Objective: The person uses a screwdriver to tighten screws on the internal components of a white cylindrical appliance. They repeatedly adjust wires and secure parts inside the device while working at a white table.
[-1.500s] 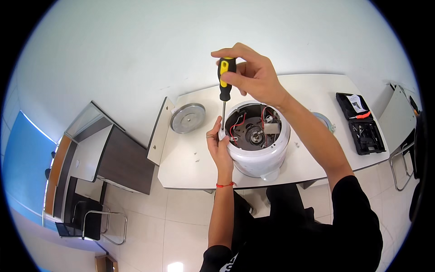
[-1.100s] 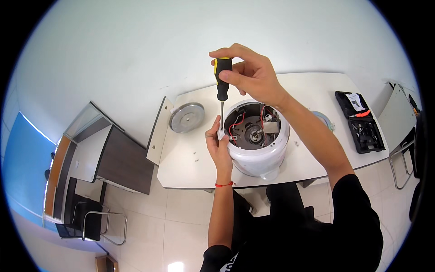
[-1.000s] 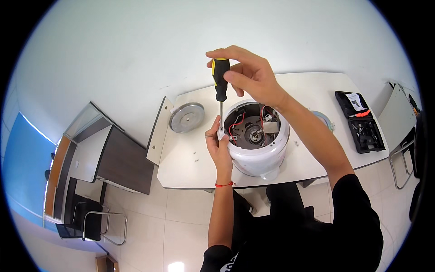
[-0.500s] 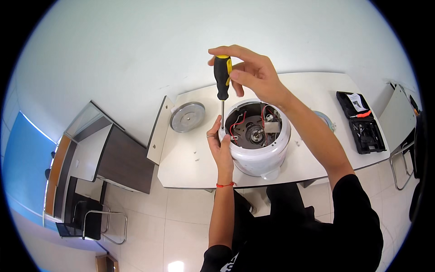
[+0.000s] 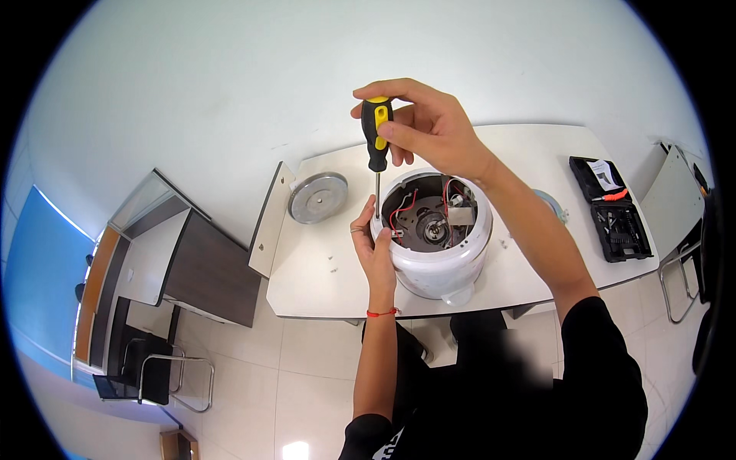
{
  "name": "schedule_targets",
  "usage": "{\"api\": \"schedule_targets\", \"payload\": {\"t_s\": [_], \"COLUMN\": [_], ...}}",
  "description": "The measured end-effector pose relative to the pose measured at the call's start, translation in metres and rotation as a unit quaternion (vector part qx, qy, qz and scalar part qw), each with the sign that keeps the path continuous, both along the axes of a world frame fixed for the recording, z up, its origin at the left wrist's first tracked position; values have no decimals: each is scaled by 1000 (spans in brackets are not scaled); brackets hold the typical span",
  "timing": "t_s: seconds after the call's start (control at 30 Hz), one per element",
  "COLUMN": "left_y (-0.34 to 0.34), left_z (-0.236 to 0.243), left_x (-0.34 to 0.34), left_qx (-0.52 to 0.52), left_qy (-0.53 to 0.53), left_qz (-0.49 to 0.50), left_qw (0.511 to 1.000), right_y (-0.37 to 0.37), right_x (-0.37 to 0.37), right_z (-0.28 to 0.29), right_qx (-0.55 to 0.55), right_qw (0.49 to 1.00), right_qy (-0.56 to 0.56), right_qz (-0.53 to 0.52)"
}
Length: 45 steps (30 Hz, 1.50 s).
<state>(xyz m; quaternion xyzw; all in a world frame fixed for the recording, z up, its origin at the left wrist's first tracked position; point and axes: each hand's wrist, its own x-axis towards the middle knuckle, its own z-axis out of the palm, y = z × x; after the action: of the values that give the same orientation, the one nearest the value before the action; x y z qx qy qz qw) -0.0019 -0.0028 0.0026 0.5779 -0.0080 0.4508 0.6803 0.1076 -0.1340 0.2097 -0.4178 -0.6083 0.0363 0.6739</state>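
A white, round appliance housing (image 5: 441,272), like a rice cooker's body, stands on the table with its open side up. Inside it show red wires (image 5: 406,205), a pale metal plate (image 5: 460,215) and a round central part (image 5: 435,228). My left hand (image 5: 372,249) grips the left rim, thumb and fingers around the edge. In my right hand (image 5: 429,123) is an upright black and yellow screwdriver (image 5: 376,134), one finger laid over the handle's end. The shaft points down to the rim beside my left fingertips; whether the tip sits in a screw is too small to tell.
A round metal cover (image 5: 318,198) lies on the white table (image 5: 299,287) at the left. Small loose bits (image 5: 332,264) lie near it. On the right an open black tool case (image 5: 619,222) stands near a partly hidden bluish round part (image 5: 550,203).
The screwdriver's handle has turned, so more of its yellow strip faces me. My right fingers have curled and shifted around it. My left hand and the housing have stayed put.
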Motion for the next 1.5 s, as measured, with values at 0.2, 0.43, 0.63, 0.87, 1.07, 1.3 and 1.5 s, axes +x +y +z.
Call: {"api": "schedule_targets", "payload": {"t_s": [0.2, 0.43, 0.63, 0.87, 1.07, 1.3, 1.5], "left_y": [-2, -2, -2, -3, -4, -2, -5], "left_z": [4, 2, 2, 3, 2, 0, 3], "left_x": [-1, 1, 1, -2, -1, 0, 1], "left_qx": [1, -14, -6, 2, 7, 4, -13], "left_qy": [15, 5, 8, 7, 5, 3, 18], "left_qz": [11, 8, 12, 2, -4, 2, 10], "left_qw": [1000, 1000, 1000, 1000, 1000, 1000, 1000], "right_y": [-3, 1, 0, -7, -3, 1, -2], "right_x": [2, 0, 7, 6, 4, -4, 17], "right_z": [0, -1, 2, 1, -2, -4, 8], "right_qx": [-1, 23, 17, -4, 40, 78, 16], "right_qw": [999, 995, 996, 997, 994, 979, 993], "right_qy": [-20, -64, -93, -82, -94, -118, -91], "right_qz": [-29, -75, 0, -13, -42, -145, 72]}}
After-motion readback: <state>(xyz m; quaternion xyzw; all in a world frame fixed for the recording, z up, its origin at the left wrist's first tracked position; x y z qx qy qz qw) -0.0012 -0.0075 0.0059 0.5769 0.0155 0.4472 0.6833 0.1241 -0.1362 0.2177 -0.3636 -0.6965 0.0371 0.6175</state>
